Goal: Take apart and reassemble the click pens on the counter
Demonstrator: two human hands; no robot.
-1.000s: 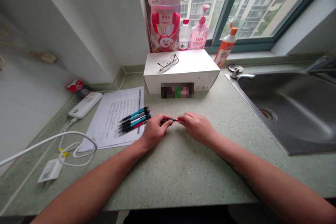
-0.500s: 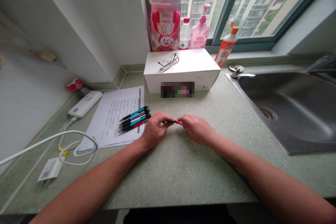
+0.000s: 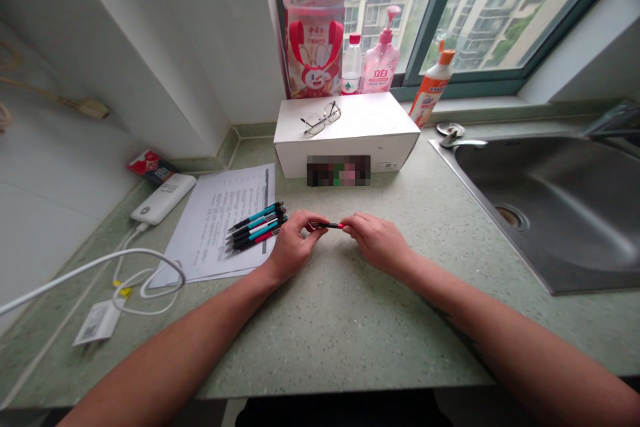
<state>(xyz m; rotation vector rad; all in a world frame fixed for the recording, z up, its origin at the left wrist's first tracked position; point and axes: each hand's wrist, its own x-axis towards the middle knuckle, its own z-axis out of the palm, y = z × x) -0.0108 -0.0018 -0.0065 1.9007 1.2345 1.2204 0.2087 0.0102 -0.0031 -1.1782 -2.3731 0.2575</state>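
Note:
Between my two hands, a black and red pen (image 3: 332,225) lies level, a little above the counter. My left hand (image 3: 296,240) pinches its black end between thumb and fingers. The red end is in the fingertips of my right hand (image 3: 376,240); the very tip is hidden there. Just left of my left hand, several pens (image 3: 257,227) in blue, black, white and red lie side by side, mostly on printed paper sheets (image 3: 210,213).
A white box (image 3: 345,120) with glasses (image 3: 321,119) on top stands behind my hands. At the left lie a white power bank (image 3: 164,199), a cable (image 3: 150,253) and a white charger (image 3: 99,322). A steel sink (image 3: 550,213) is at the right.
Both hands have shifted slightly, and the right one sits a little further right. More of the pen shows between them now. The other pens and the box stay put.

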